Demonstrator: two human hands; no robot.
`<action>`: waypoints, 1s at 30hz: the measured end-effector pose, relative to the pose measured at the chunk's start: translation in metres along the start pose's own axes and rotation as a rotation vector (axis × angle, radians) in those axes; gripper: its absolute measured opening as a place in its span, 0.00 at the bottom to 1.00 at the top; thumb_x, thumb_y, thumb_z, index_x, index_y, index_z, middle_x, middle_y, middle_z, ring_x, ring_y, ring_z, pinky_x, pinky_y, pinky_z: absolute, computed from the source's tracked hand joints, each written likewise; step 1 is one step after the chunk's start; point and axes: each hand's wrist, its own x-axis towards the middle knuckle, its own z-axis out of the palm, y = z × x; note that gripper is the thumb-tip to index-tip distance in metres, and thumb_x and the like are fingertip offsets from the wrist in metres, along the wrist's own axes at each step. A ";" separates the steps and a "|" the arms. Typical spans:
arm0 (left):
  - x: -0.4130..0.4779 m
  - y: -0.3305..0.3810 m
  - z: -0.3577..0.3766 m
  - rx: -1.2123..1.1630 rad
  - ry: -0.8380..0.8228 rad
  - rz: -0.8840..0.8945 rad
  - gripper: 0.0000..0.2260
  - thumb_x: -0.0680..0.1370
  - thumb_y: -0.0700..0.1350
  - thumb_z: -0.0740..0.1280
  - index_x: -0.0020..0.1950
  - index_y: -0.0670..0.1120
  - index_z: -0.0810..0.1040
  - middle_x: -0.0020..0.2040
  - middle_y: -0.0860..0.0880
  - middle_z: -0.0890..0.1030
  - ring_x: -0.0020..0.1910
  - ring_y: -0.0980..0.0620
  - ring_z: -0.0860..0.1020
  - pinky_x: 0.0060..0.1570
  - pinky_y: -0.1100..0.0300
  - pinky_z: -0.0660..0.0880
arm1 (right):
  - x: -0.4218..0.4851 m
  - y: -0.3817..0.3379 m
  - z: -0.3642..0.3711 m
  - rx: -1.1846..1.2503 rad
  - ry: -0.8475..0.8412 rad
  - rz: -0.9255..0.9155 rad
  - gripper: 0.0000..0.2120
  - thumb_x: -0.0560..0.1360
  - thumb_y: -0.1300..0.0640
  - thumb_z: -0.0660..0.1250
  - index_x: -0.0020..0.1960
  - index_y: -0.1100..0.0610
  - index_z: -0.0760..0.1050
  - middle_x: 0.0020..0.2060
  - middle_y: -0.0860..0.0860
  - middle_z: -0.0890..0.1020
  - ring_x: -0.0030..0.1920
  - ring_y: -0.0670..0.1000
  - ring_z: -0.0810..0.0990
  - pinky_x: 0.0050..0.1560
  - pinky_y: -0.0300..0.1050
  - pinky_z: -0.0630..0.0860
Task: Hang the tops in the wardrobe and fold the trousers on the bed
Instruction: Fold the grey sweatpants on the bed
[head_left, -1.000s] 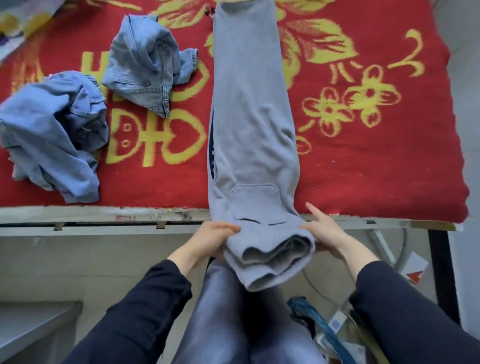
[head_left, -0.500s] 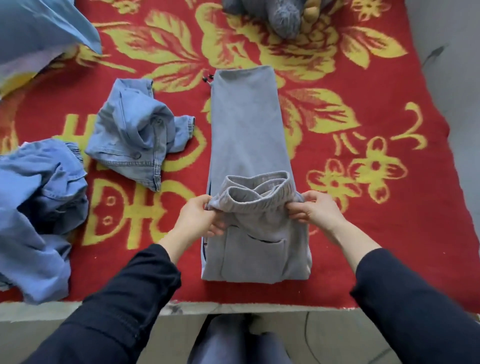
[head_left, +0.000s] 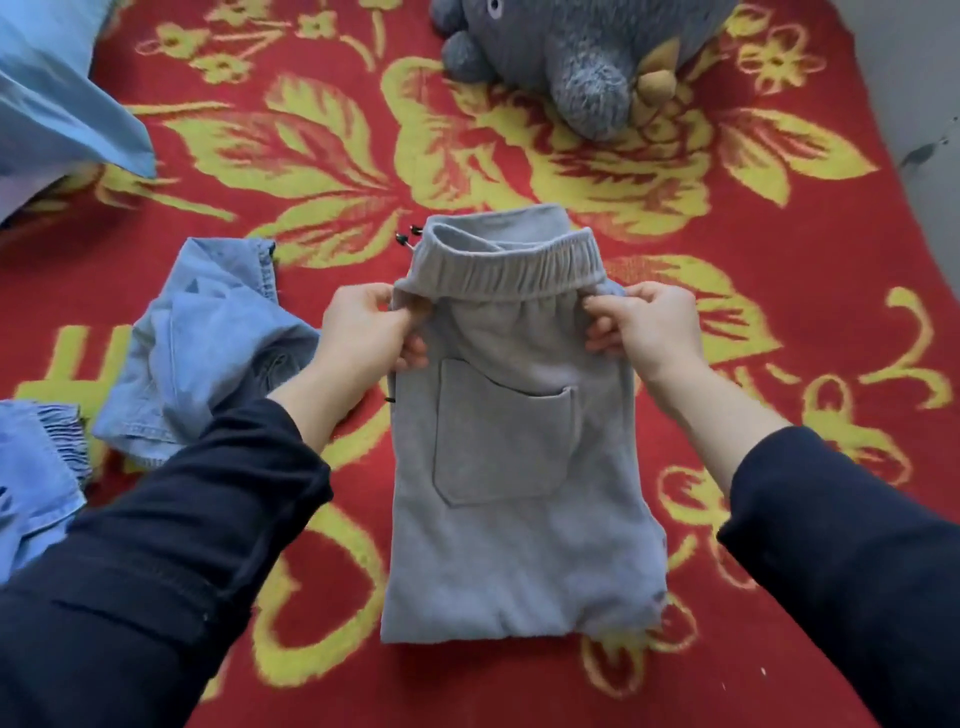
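Grey sweat trousers (head_left: 519, 545) lie folded over on the red and yellow bed cover (head_left: 779, 364), back pocket facing up. The elastic waistband sits at the far end, near the leg ends. My left hand (head_left: 363, 332) pinches the waist's left corner. My right hand (head_left: 649, 327) pinches the right corner. Both hands hold the waist end slightly raised above the layer beneath. A crumpled denim garment (head_left: 208, 353) lies just left of my left hand. Another blue garment (head_left: 36, 467) shows at the left edge.
A grey plush toy (head_left: 587, 57) lies at the far middle of the bed. A light blue pillow or cloth (head_left: 57, 104) sits at the far left. A grey wall (head_left: 924, 104) borders the bed on the right.
Both hands have carried the waist end from the bed's near edge up over the legs toward the far end. The trousers now lie doubled, and the view has moved forward over the bed.
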 end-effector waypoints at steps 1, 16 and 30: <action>0.016 0.004 0.001 -0.003 0.008 0.009 0.09 0.79 0.46 0.67 0.42 0.43 0.77 0.30 0.45 0.79 0.25 0.54 0.79 0.25 0.67 0.71 | 0.014 -0.005 0.004 -0.005 0.003 -0.011 0.08 0.64 0.58 0.72 0.39 0.59 0.75 0.24 0.52 0.79 0.28 0.55 0.81 0.37 0.50 0.79; 0.032 -0.132 0.068 1.054 -0.096 0.421 0.27 0.82 0.56 0.50 0.79 0.52 0.47 0.79 0.48 0.39 0.77 0.50 0.37 0.72 0.46 0.36 | 0.020 0.120 0.029 -1.306 -0.340 -0.364 0.33 0.81 0.40 0.47 0.78 0.50 0.36 0.78 0.52 0.36 0.77 0.52 0.36 0.76 0.55 0.40; -0.118 -0.204 0.055 1.186 -0.382 0.620 0.37 0.75 0.64 0.59 0.78 0.47 0.56 0.78 0.38 0.51 0.78 0.41 0.49 0.74 0.48 0.48 | -0.109 0.203 -0.055 -1.434 -0.588 -0.775 0.40 0.75 0.34 0.54 0.78 0.58 0.55 0.76 0.61 0.59 0.76 0.59 0.56 0.73 0.58 0.54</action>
